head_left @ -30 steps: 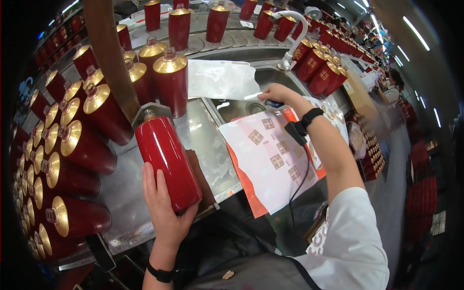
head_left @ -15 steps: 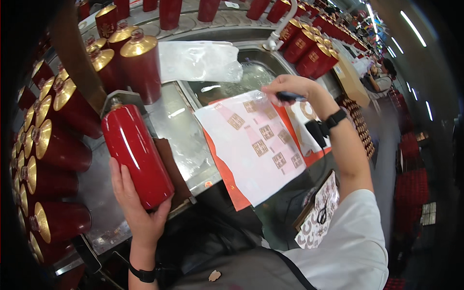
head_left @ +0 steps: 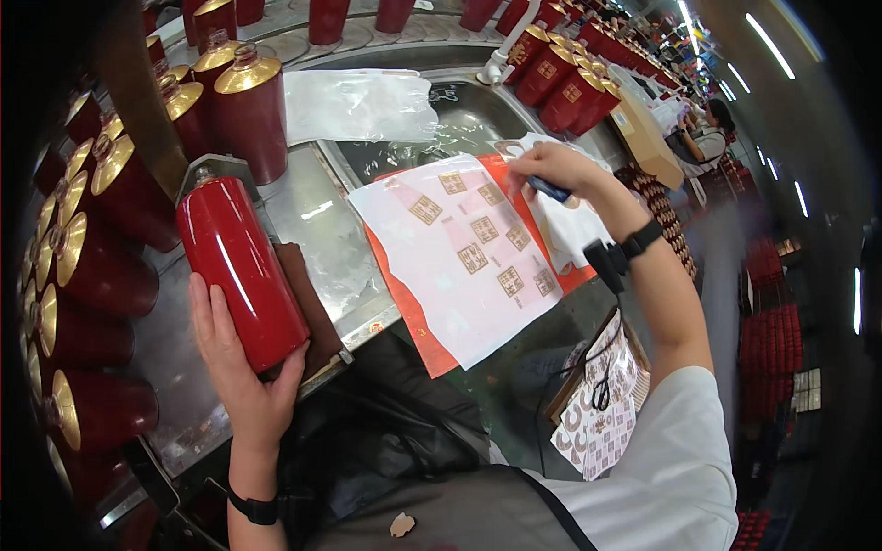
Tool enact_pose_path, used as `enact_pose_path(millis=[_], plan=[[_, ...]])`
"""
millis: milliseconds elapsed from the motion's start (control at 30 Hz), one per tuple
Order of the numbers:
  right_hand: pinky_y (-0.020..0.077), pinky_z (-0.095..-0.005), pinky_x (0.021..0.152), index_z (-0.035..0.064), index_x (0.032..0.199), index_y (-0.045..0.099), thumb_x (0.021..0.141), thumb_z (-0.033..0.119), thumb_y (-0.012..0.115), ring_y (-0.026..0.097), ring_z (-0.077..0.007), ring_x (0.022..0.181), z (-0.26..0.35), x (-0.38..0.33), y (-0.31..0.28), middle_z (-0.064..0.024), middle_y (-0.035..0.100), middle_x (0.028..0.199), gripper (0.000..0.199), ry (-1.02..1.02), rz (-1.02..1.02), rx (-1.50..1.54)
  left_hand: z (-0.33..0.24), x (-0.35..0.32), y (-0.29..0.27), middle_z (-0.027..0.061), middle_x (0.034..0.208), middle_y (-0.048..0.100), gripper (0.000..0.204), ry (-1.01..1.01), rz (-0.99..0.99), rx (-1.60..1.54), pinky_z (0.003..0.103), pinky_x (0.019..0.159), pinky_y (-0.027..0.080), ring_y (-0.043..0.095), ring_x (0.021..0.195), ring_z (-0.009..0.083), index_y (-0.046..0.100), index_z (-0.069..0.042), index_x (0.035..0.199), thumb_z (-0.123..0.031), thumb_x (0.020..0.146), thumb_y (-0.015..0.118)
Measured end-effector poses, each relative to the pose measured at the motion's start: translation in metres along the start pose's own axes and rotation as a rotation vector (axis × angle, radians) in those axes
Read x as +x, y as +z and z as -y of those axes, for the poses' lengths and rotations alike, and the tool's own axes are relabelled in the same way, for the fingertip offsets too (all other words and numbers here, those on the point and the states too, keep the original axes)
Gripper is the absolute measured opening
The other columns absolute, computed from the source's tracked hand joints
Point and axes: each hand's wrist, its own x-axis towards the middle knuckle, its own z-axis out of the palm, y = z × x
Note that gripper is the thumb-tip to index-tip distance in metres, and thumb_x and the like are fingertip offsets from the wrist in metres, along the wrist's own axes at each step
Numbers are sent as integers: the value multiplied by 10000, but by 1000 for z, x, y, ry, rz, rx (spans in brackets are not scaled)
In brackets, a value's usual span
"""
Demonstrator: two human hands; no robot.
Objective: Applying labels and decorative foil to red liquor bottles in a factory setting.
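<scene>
A glossy red bottle (head_left: 241, 275) lies tilted with its neck against a metal bracket (head_left: 209, 174). My left hand (head_left: 241, 367) cups its lower end, thumb at the base and fingers along the left side. My right hand (head_left: 562, 174) is closed around a dark blue handle (head_left: 548, 189); the working end is hidden. Under that hand lies a white sheet with curved cut shapes (head_left: 562, 225). Left of it, a white decal sheet (head_left: 441, 275) printed with several gold square emblems rests on an orange-red board (head_left: 412, 317) over the sink's front edge.
A sink (head_left: 473, 115) holds water behind the sheets, with a white faucet (head_left: 496, 64). Clear plastic film (head_left: 358, 103) lies beside it. Several gold-topped red bottles (head_left: 124, 174) crowd the left, and more (head_left: 570, 92) stand beyond the faucet. Another printed sheet (head_left: 602, 413) sits low at my right.
My right hand has moved from the decal sheet's far corner onto the curved-shape sheet to its right. My left hand keeps its hold on the bottle. The whole view has shifted slightly.
</scene>
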Motion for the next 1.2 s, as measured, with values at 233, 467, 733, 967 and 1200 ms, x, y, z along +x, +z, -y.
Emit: enact_pose_path(millis=[233,467,733,967,1200], plan=[[529,-306,608,-30,918,743,878,301,707,650,-147,622,-31,153,-20,-93,692,764,335,-22,-377,-252,-2,2,-1,257,1607,193,1013,8,28,-46,482,1178,240,249,1466,434,223,-51,1558,-146,734,805],[476,-267,491,32,859,714,922,335,683,646,-119,641,3,176,20,-58,696,754,311,161,-16,170,6,-5,-8,264,1604,189,1040,-15,56,0,501,1181,241,235,1470,444,218,-56,1557,-150,715,821],[433,-200,434,22,917,717,984,318,622,631,-76,598,69,97,41,-34,715,802,318,-6,236,102,4,-1,-4,261,1607,178,1056,-17,53,-52,493,1179,241,244,1467,436,207,-63,1559,-106,703,824],[550,-265,649,-19,974,737,939,328,657,672,-138,708,44,59,41,-78,729,894,358,-145,8,22,1,0,-2,255,1610,180,1024,16,45,-34,488,1179,235,243,1467,433,208,-56,1558,-114,727,805],[442,-280,542,1,805,728,895,403,689,559,-96,562,-69,-60,54,-49,643,619,414,-53,-575,-159,1,-1,0,250,1607,191,1012,-5,27,-61,494,1184,217,229,1468,443,230,-45,1550,-153,728,811]])
